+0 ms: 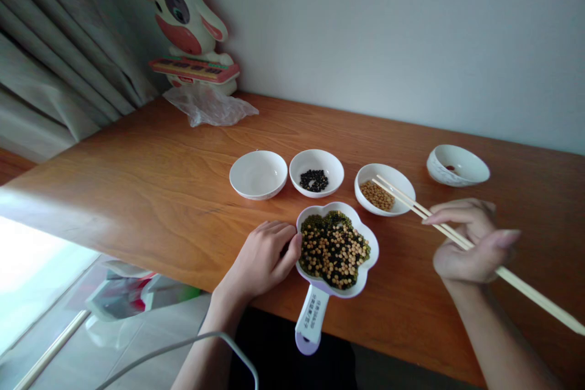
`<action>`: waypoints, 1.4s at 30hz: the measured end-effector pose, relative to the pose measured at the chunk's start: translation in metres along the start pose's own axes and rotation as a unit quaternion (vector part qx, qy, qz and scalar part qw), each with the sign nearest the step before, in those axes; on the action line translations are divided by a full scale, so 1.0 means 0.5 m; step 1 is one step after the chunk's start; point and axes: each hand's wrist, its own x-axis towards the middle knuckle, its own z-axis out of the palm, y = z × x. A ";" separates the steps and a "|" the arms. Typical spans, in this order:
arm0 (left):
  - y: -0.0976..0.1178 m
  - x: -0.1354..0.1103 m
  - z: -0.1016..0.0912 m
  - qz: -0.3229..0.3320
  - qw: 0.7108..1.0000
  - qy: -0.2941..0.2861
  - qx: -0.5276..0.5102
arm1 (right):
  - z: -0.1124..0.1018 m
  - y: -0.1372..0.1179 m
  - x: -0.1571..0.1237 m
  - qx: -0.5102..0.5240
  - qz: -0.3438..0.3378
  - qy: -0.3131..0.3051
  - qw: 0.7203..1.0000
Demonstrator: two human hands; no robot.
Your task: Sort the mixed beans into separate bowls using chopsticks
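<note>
My right hand [470, 244] is closed around a pair of wooden chopsticks [450, 233]. Their tips, slightly apart, reach over a white bowl [408, 181] of yellow soybeans [377, 196]; I cannot make out a bean between them. With fingers curled, my left hand [265, 259] holds the left rim of a white flower-shaped scoop [372, 250]. Mixed green, black and yellow beans [336, 250] fill the scoop, and its handle [313, 317], bearing a printed label, sticks out past the table's front edge. Left of the soybean bowl stands another white bowl [337, 169] with black beans [314, 181].
A white bowl [258, 173] with nothing visible inside stands at the left of the row. At the far right, a patterned bowl [470, 170] contains something small and brown. A cow-shaped toy keyboard [196, 67] and a clear plastic bag [212, 106] are at the back left. A grey cable [183, 341] crosses the lower left.
</note>
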 end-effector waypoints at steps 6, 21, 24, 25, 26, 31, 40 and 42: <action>-0.002 0.000 0.002 0.001 1.000 0.000 -0.003 | 0.053 -0.064 -0.032 0.276 0.260 -0.098 0.920; 0.001 0.000 0.001 0.003 1.000 0.013 -0.001 | 0.095 -0.099 -0.089 0.222 0.307 -0.247 0.892; 0.001 0.000 -0.001 0.005 1.000 0.014 -0.001 | 0.095 -0.099 -0.091 0.224 0.307 -0.246 0.892; 0.001 0.000 -0.001 0.005 1.000 0.015 0.000 | 0.094 -0.098 -0.092 0.223 0.306 -0.246 0.892; 0.001 0.000 -0.001 0.005 1.000 0.015 0.001 | 0.094 -0.097 -0.092 0.222 0.306 -0.247 0.892; 0.002 0.000 0.000 0.004 1.000 0.010 0.002 | 0.096 -0.094 -0.094 0.215 0.299 -0.245 0.897; 0.001 0.000 0.000 0.006 1.000 0.014 0.007 | 0.098 -0.092 -0.094 0.215 0.266 -0.223 0.913; 0.002 -0.001 0.000 0.005 1.000 0.013 0.008 | 0.098 -0.091 -0.094 0.216 0.255 -0.215 0.918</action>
